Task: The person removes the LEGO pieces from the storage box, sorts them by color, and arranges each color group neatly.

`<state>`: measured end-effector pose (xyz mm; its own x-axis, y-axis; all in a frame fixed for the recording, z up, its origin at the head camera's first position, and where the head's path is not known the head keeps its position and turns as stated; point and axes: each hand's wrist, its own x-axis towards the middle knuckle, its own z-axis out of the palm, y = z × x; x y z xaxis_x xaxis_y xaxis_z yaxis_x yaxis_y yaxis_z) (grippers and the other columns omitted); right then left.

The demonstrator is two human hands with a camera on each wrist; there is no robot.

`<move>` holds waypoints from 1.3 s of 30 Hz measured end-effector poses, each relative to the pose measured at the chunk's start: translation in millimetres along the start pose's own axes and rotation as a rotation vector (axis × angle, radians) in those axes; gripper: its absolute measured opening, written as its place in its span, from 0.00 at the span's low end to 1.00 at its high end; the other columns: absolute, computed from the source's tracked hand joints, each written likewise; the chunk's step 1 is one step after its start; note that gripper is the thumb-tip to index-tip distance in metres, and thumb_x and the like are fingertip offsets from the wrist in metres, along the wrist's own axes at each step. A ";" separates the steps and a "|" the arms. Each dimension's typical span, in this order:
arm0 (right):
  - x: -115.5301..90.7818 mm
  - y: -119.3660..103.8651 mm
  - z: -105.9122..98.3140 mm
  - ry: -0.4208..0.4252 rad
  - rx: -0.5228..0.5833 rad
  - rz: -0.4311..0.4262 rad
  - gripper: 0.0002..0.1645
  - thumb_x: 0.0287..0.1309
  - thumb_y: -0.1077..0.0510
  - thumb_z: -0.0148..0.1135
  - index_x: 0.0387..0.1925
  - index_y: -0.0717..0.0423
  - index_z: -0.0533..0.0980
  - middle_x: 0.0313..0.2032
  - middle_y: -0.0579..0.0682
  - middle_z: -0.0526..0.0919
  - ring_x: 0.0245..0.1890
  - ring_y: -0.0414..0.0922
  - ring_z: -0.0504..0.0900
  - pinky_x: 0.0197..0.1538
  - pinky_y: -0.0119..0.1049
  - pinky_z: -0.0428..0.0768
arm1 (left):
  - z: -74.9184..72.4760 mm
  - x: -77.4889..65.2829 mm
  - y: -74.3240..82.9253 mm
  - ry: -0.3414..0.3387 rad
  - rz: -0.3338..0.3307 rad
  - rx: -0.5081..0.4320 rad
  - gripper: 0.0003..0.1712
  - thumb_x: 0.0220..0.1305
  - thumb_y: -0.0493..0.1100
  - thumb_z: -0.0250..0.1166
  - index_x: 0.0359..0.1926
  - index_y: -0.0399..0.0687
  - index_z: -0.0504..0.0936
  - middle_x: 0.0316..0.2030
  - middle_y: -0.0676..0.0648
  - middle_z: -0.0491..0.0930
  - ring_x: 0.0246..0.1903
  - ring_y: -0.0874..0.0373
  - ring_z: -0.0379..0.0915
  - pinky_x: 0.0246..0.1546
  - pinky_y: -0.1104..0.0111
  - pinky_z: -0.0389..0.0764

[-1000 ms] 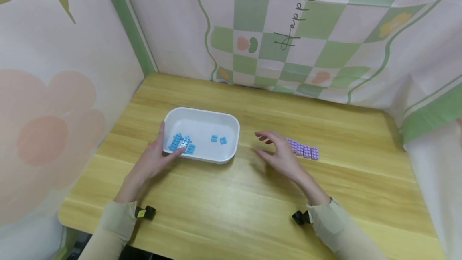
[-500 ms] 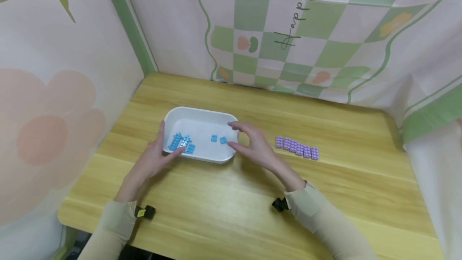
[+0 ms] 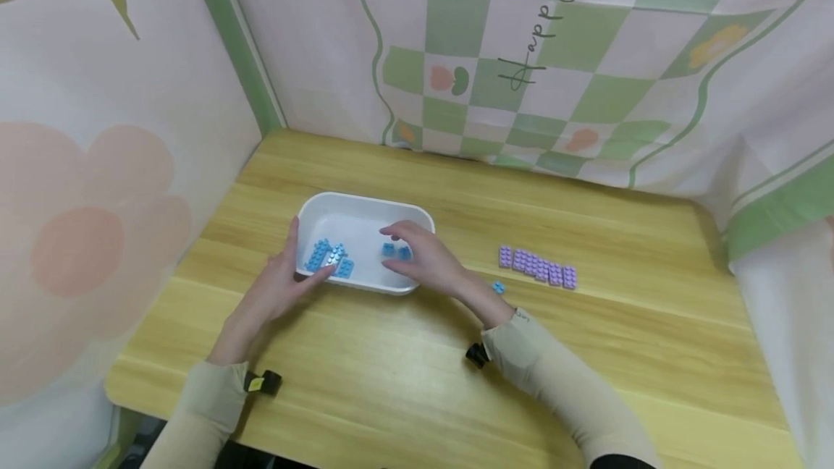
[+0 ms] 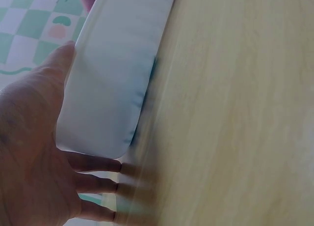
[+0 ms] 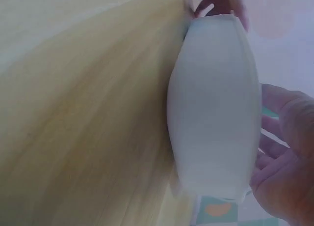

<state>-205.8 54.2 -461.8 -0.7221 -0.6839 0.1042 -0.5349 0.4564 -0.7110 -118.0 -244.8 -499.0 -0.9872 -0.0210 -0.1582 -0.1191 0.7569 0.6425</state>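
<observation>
A white tray with rounded corners holds small blue toy building bricks. My left hand grips its left end, thumb over the near rim and fingers along the outside. Close by the thumb lie several blue bricks in a cluster. My right hand reaches over the right side of the tray, thumb and fingers spread apart around two blue bricks. In the right wrist view the tray wall hides what is inside.
Several purple bricks lie in a slanting row on the wooden table, right of the tray. A single blue brick sits just beside my right forearm. A checked cloth hangs behind the table.
My right hand has moved left from beside the purple bricks to over the tray. The purple row and the lone blue brick have come into sight. My left hand stays on the tray.
</observation>
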 end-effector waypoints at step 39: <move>4.1 -4.8 -8.7 0.025 -0.243 -0.021 0.13 0.66 0.59 0.78 0.49 0.60 0.89 0.49 0.56 0.94 0.55 0.55 0.87 0.79 0.62 0.71 | -1.2 -2.4 2.5 -0.006 -0.005 -0.007 0.73 0.72 0.80 0.61 0.89 0.52 0.22 0.87 0.28 0.47 0.83 0.22 0.52 0.81 0.27 0.58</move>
<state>-210.0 54.2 -451.9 -0.7191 -0.6814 0.1366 -0.6371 0.5679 -0.5211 -116.1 -243.7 -496.1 -0.9859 -0.0202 -0.1658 -0.1242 0.7525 0.6467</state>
